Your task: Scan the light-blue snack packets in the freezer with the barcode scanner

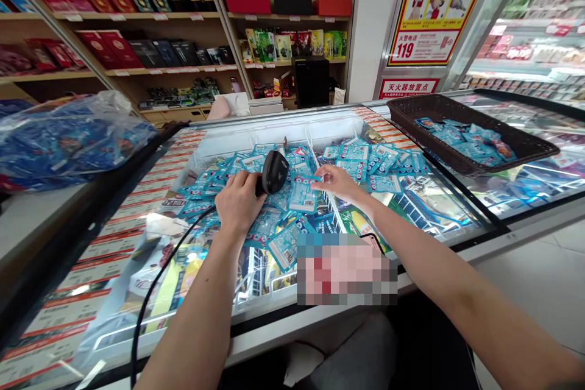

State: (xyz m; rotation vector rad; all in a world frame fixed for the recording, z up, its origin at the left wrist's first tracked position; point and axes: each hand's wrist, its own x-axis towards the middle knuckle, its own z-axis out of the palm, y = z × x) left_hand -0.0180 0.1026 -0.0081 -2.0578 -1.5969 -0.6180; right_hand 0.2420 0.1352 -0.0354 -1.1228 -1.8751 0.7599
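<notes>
My left hand is wrapped round the handle of a black barcode scanner, its head tilted over a spread of small packets. A black cable runs from it toward the lower left. Between finger and thumb of my right hand is the upper right corner of a light-blue packet, whose printed barcode faces up below the scanner. More blue packets lie loosely overlapped on the glass top around both hands. Another group of blue packets lies to the right of my right hand.
A dark brown basket with several blue packets stands at the right. Clear plastic wraps blue goods at the left. Under the glass top of the freezer are wire dividers. A blurred-out object lies near the front edge. Stocked shelves stand behind.
</notes>
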